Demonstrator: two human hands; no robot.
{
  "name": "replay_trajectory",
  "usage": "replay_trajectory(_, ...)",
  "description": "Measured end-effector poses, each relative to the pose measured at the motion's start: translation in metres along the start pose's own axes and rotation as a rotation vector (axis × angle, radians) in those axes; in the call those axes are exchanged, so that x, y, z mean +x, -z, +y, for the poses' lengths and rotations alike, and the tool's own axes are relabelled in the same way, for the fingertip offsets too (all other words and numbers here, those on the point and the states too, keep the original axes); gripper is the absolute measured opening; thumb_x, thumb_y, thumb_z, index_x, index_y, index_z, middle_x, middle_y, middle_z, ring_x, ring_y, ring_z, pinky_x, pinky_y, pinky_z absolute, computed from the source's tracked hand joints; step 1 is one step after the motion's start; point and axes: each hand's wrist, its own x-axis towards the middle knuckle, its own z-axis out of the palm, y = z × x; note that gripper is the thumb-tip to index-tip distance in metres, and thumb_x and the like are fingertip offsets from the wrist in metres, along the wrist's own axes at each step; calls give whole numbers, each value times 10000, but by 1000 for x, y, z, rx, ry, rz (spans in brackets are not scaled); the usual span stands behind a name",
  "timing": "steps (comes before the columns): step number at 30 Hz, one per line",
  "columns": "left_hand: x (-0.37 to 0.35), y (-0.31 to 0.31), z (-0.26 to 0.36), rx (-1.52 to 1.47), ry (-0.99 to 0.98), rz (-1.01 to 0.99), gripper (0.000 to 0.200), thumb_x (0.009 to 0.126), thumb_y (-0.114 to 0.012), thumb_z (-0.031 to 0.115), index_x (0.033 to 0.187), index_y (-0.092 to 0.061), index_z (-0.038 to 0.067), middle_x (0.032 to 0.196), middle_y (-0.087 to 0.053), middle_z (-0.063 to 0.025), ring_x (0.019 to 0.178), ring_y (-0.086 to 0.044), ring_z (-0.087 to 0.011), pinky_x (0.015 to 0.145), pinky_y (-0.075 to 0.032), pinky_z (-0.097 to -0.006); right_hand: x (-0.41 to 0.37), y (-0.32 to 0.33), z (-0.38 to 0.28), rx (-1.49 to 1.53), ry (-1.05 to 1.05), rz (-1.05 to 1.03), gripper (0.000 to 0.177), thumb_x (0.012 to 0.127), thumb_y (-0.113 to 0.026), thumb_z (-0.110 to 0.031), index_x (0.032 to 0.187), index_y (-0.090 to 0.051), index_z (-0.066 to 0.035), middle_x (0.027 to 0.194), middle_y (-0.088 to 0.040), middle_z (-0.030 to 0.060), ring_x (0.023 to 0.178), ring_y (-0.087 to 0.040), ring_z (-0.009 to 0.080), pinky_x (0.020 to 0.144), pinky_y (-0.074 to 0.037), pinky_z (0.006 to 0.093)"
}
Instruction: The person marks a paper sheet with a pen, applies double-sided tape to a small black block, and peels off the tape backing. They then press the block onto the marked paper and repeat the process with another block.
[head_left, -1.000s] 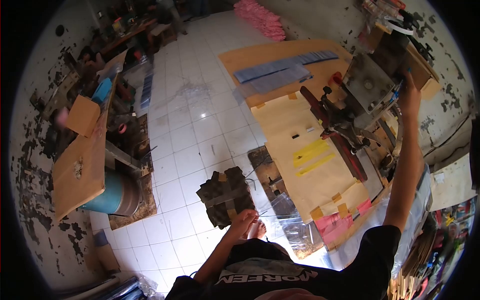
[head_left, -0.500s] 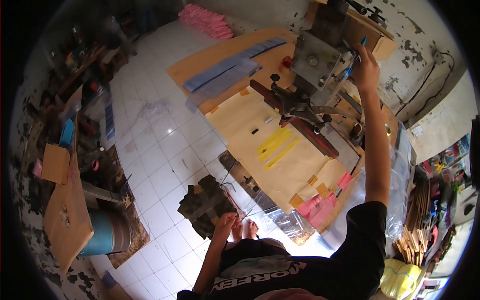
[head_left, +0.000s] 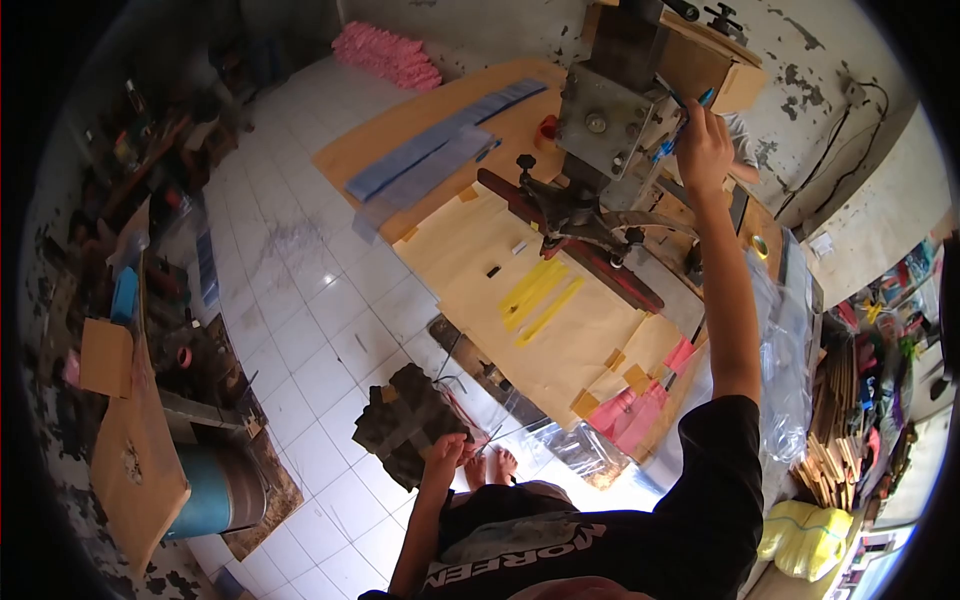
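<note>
My right hand (head_left: 705,148) is raised beside a grey metal machine (head_left: 603,115), its fingers curled around a thin blue-and-dark object (head_left: 707,97). The exact kind of this object is not clear. Lower down, my left hand (head_left: 446,455) has its fingers pinched together at the edge of a dark, tape-patched slab (head_left: 403,428). What those fingers hold, if anything, is hidden. Under the machine's dark clamp arms (head_left: 575,207) lies a tan paper-covered board (head_left: 470,260), with yellow marks (head_left: 538,298) on it and pink pieces (head_left: 632,415) at its near end.
Blue strips (head_left: 440,140) lie on the brown table (head_left: 335,155). A person's sleeve (head_left: 739,138) shows behind the machine. Clear plastic sheeting (head_left: 785,370) hangs at the right, near a yellow bundle (head_left: 805,540). A teal drum (head_left: 205,490) and pink pile (head_left: 385,55) rest on the floor.
The whole view has shifted slightly, with the machine now further left. Another person's sleeve and arm have come into sight behind it. My right hand stays beside the machine.
</note>
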Motion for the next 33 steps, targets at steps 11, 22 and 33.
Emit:
replay_trajectory(11,-1,4,-6,-11,3,9,284,1025,-508,228,1211,-554,19,1077,-657,-135,976,-661,-209,884,-512,-320,-14,-1,-7,-35,-110,88,246,846,-717,-131,1079,-641,-117,834,-654,58,709,-641,251,592,-495,350)
replay_trajectory(22,-3,5,-9,13,8,31,279,1026,-506,220,1214,-554,20,1070,-657,-135,971,-672,-221,880,-523,-331,-18,-8,4,149,-93,91,331,804,-619,91,1085,-628,-84,860,-655,87,780,-645,278,661,-507,380)
replay_trajectory(33,2,-4,-11,1,-10,-21,307,1023,-522,262,1214,-555,23,1065,-660,-125,963,-670,-207,876,-521,-320,30,7,3,516,-202,-5,343,797,-589,121,1057,-613,-101,886,-698,97,785,-681,303,649,-516,383)
